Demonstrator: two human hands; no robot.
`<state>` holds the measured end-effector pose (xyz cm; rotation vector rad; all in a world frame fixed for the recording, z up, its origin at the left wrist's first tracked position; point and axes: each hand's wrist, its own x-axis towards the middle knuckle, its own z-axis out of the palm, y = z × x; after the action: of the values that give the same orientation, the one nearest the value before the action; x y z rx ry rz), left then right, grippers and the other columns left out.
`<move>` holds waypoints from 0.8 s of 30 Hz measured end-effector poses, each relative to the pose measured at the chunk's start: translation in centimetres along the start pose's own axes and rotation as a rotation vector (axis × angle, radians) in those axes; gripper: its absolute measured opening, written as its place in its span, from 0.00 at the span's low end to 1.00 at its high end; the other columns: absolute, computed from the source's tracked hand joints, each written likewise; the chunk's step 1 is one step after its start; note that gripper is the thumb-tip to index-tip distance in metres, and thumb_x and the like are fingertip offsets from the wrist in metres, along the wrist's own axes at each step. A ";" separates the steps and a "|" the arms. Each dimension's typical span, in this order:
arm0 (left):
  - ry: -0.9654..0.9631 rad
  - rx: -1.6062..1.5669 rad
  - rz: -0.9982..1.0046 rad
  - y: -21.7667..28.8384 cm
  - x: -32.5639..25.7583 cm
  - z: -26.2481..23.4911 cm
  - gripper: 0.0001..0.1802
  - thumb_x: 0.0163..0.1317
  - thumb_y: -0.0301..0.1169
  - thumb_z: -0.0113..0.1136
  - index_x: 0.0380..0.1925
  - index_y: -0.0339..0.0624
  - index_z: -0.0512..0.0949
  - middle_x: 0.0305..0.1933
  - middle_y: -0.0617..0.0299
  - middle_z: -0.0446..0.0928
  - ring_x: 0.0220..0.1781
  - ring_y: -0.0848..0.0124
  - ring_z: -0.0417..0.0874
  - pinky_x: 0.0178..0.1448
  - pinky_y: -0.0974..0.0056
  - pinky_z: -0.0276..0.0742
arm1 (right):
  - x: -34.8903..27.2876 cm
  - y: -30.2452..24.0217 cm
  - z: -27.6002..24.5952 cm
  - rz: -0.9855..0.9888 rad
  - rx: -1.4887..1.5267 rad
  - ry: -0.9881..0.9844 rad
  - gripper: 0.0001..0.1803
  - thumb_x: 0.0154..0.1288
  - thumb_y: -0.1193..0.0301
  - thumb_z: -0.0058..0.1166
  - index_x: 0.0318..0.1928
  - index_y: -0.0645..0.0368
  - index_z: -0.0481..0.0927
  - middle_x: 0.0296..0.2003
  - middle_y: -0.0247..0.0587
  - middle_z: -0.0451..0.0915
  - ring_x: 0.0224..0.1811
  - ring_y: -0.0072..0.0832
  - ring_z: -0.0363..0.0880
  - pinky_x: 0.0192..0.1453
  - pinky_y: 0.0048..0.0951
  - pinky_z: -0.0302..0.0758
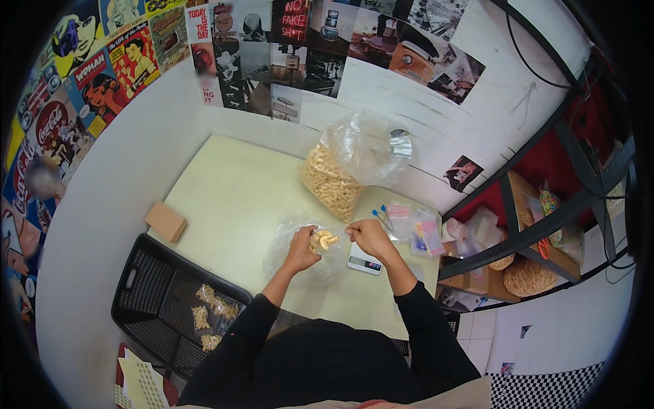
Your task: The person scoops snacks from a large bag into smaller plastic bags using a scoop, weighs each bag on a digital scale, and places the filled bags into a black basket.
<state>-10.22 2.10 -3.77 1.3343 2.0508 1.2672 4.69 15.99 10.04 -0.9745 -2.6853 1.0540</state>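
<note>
Over the middle of the table, my left hand (300, 251) is closed around a small clear plastic bag with pale curly snacks (325, 239) in it. Just to its right, my right hand (372, 237) is closed too, fingertips pinched at what looks like the bag's thin clear edge. Beneath my left hand a larger crumpled clear plastic bag (274, 253) lies on the tabletop. A white digital kitchen scale (365, 262) sits under my right wrist, partly covered by it. Behind both hands stands a big clear sack of the same snacks (332, 180), its top folded back against the wall.
At left are a brown cardboard box (165, 222) on the pale table (231, 178) and a black plastic crate (144, 286) holding several filled packs (216, 308). Small packets (426, 235) and blue-ended tools (383, 211) lie at right, beside a dark shelf frame (521, 240) with stored goods.
</note>
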 end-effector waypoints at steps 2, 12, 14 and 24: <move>0.003 -0.014 0.001 -0.5 -0.1 0.0 0.43 0.35 0.27 0.69 0.57 0.40 0.65 0.53 0.52 0.69 0.57 0.53 0.69 0.62 0.55 0.67 | 0.1 0.0 -0.1 0.006 0.032 -0.020 0.14 0.63 0.67 0.53 0.40 0.66 0.84 0.26 0.44 0.83 0.28 0.30 0.81 0.38 0.29 0.74; -0.014 -0.196 -0.010 -1.7 -0.5 0.0 0.43 0.37 0.25 0.68 0.59 0.39 0.62 0.56 0.50 0.66 0.60 0.53 0.66 0.65 0.55 0.66 | -0.1 2.3 0.0 0.065 0.254 0.014 0.12 0.62 0.70 0.53 0.40 0.63 0.85 0.26 0.42 0.84 0.31 0.27 0.82 0.40 0.26 0.74; -0.020 -0.226 -0.024 -1.6 -0.5 -0.2 0.43 0.37 0.24 0.67 0.59 0.39 0.62 0.57 0.49 0.65 0.61 0.54 0.66 0.66 0.57 0.65 | 0.0 3.0 0.3 0.108 0.292 -0.006 0.12 0.62 0.70 0.53 0.41 0.63 0.85 0.27 0.40 0.84 0.27 0.24 0.79 0.36 0.24 0.73; -0.052 -0.228 -0.036 -2.4 -0.9 -0.7 0.43 0.39 0.22 0.67 0.61 0.41 0.62 0.57 0.52 0.65 0.63 0.59 0.67 0.67 0.61 0.65 | -1.0 6.7 2.1 0.403 0.924 -0.134 0.16 0.66 0.68 0.54 0.50 0.64 0.80 0.32 0.33 0.80 0.18 0.11 0.60 0.19 0.14 0.56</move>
<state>-11.51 0.68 -5.53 1.2074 1.8248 1.3882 8.38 17.86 4.31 -1.2274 -1.6879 2.1831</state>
